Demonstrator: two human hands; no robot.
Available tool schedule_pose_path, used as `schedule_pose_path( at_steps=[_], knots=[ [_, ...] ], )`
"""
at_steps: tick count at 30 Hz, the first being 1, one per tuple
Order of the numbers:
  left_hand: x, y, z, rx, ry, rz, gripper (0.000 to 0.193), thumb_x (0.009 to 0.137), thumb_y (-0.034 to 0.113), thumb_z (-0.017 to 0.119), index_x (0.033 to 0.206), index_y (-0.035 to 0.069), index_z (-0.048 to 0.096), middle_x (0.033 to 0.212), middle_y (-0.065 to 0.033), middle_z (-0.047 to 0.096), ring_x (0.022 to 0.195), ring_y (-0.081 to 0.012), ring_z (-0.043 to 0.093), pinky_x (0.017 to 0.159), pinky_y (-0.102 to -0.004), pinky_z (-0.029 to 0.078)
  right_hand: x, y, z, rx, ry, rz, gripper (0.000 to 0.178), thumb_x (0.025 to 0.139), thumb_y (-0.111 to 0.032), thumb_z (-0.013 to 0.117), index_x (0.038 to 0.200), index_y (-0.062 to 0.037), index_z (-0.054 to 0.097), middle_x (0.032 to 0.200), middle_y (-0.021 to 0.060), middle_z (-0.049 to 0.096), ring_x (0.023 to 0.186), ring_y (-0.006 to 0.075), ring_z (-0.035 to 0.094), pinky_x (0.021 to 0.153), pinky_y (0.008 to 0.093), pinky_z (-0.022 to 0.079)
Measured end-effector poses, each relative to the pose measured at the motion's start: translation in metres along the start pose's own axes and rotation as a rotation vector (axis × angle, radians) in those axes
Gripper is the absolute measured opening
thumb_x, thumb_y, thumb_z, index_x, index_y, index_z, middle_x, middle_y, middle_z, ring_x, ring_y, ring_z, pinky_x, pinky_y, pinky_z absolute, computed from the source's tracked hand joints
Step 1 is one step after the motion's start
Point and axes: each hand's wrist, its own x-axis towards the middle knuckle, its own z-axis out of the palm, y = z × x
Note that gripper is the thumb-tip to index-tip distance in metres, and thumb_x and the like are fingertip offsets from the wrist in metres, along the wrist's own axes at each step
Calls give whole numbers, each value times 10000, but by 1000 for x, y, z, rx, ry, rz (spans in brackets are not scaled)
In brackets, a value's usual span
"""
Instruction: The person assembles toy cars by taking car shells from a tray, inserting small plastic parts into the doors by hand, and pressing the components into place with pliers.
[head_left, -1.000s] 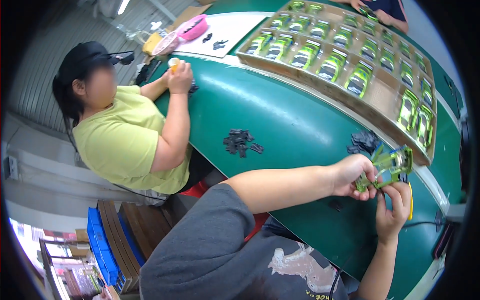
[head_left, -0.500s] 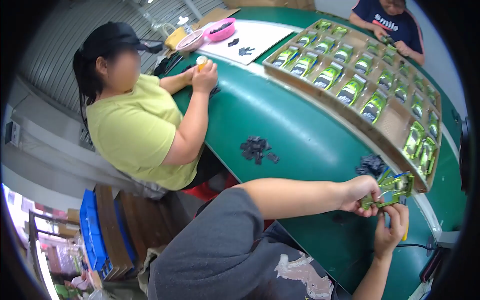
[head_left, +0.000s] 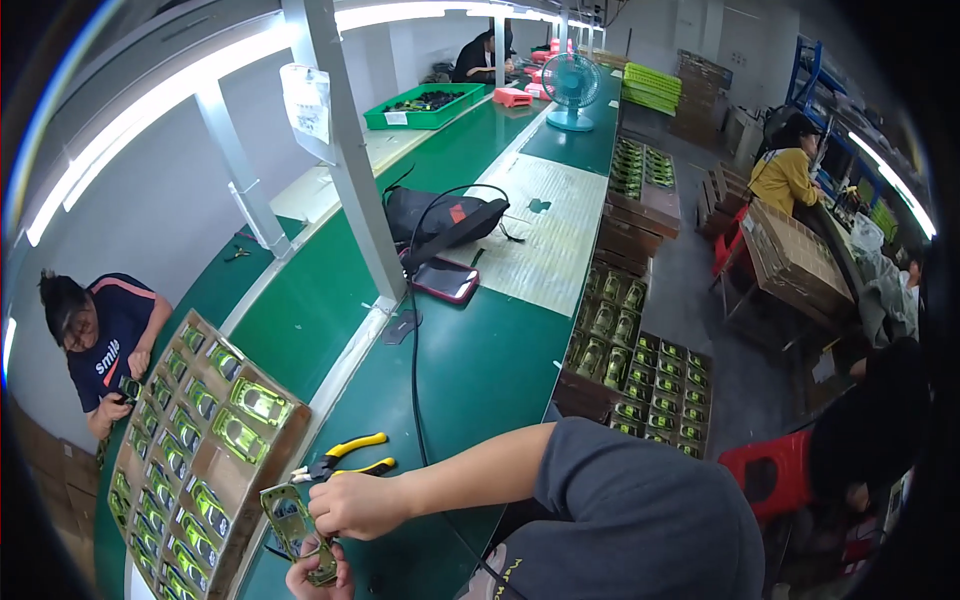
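Yellow-handled black metal pliers [head_left: 325, 464] lay on the smooth green tabletop [head_left: 470, 380] just beside the right hand [head_left: 358, 505]. A thin black cable [head_left: 415, 400] passed beneath the right forearm. A brown cardboard compartment tray [head_left: 222, 468] stood nearby. The glossy green openwork plastic frame [head_left: 288, 508] was tilted above the tabletop, its lower end pinched by the left hand [head_left: 322, 578]; right-hand fingers were bunched at its edge, grip unclear. Since the earlier frame, the view had swung right.

The frame [head_left: 289, 512] is looking like shiny plastic, the table [head_left: 470, 370] is gleaming smooth, and the sleeve [head_left: 625, 475] is showing matt cloth.
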Motion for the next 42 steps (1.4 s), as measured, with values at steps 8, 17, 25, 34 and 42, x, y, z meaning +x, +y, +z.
schedule_pose_path(
  at_steps=[8,17,25,34,42],
  knots=[
    [1,-5,1,-71,-70,12,389,807,120,549,1163,-29,597,1110,-168,652,879,-279,633,606,-290,509,-1,0,8,-100,-46,-1,60,687,-91,646,715,-75,595,800,70,577,833,277,577,685,378,487],
    [20,-19,19,-147,-71,-52,406,792,114,524,1178,-10,532,937,-254,616,672,-278,611,541,-300,505,-2,7,-10,-140,-138,90,244,693,-53,660,933,-84,693,813,76,584,731,273,583,632,401,483],
    [1,-20,30,-35,-45,38,310,857,53,489,1159,-16,509,845,-210,627,570,-206,612,428,-239,425,13,-5,-2,40,-143,165,234,608,70,715,796,-50,643,756,88,574,670,285,574,567,369,458],
    [7,-21,36,-63,-56,7,293,854,30,484,1145,-2,492,821,-177,618,553,-178,600,423,-225,410,7,5,-5,99,-164,240,226,591,55,716,774,-55,641,749,90,577,634,280,582,558,361,456],
    [6,-19,34,-57,-48,-18,312,857,33,483,1169,23,482,832,-152,617,566,-161,605,430,-219,417,5,9,-1,101,-159,283,215,580,36,728,749,-60,636,736,92,561,625,281,571,547,356,442]
  ],
)
